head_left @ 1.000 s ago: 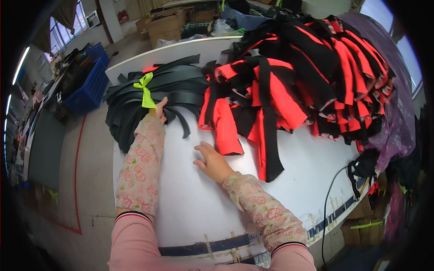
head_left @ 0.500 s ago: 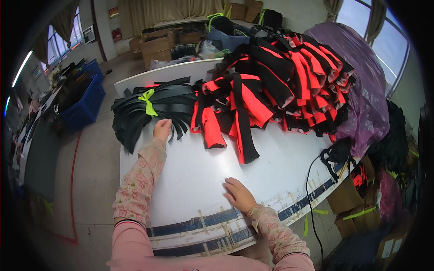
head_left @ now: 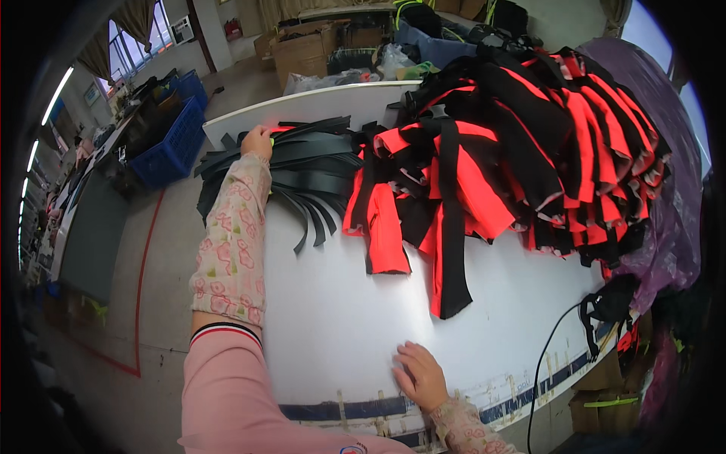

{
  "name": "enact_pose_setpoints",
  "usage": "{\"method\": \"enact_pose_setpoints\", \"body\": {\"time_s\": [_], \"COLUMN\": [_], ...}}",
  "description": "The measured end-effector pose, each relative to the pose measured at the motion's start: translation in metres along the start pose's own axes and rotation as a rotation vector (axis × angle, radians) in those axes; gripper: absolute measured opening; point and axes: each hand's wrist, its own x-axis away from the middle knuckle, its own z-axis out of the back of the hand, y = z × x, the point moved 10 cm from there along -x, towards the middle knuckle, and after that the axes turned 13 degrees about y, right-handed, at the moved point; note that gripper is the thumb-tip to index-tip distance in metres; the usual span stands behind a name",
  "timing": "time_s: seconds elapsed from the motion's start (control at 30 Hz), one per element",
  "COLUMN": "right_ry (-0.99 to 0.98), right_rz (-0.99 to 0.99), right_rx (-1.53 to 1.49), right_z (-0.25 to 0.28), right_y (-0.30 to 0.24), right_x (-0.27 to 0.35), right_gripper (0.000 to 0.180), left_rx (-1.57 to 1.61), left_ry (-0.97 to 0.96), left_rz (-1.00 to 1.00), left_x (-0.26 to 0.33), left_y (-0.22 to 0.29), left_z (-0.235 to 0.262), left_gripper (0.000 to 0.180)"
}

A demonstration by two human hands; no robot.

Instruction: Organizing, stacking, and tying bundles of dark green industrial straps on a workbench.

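The person's left hand (head_left: 257, 142) is in the upper left of the frame, at the end of an outstretched arm in a flowered sleeve (head_left: 231, 242), and lies over a bundle of dark grey strips (head_left: 314, 157). Its fingers are curled and mostly turned from view, so whether they grip anything cannot be told; a speck of yellow-green tie (head_left: 269, 141) shows just beside them. The strips fan out left and right of the wrist, some bending down at their loose ends, on a white table (head_left: 340, 318). The right hand (head_left: 421, 376) is at the lower centre, well apart from the bundle, palm toward the tabletop, with fingers loosely bent, partly spread and holding nothing visible. Right of the strips, a large heap of black and coral-red fabric pieces (head_left: 578, 151) fills the upper right, with a few pieces hanging forward toward the centre. Purple plastic sheeting (head_left: 681, 216) stands behind the heap at the right. A black cable (head_left: 546, 352) curves down at the lower right, while a blue crate (head_left: 175, 147) sits beyond the table at the upper left.
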Motion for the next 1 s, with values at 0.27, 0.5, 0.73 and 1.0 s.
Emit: {"method": "enact_pose_setpoints", "body": {"time_s": [0.27,0.5,0.73,1.0], "right_ry": [-0.100,0.001,0.047,0.039], "right_rz": [-0.124,-0.076,-0.007,-0.035], "right_rx": [0.002,-0.085,0.000,-0.090], "right_z": [-0.005,-0.001,0.007,0.010], "right_y": [0.013,0.007,-0.005,0.018], "right_x": [-0.013,-0.020,-0.028,0.001], "right_gripper": [0.020,0.018,0.014,0.017], "left_rx": [-0.282,-0.384,-0.393,-0.219], "left_ry": [-0.513,-0.775,-0.302,-0.196], "left_rz": [-0.187,-0.212,-0.320,-0.644], "left_x": [-0.030,-0.086,-0.072,0.009], "left_y": [-0.025,-0.117,0.039,0.347], "left_z": [-0.133,-0.169,-0.098,-0.031], "left_gripper": [0.036,0.037,0.022,0.015]}}
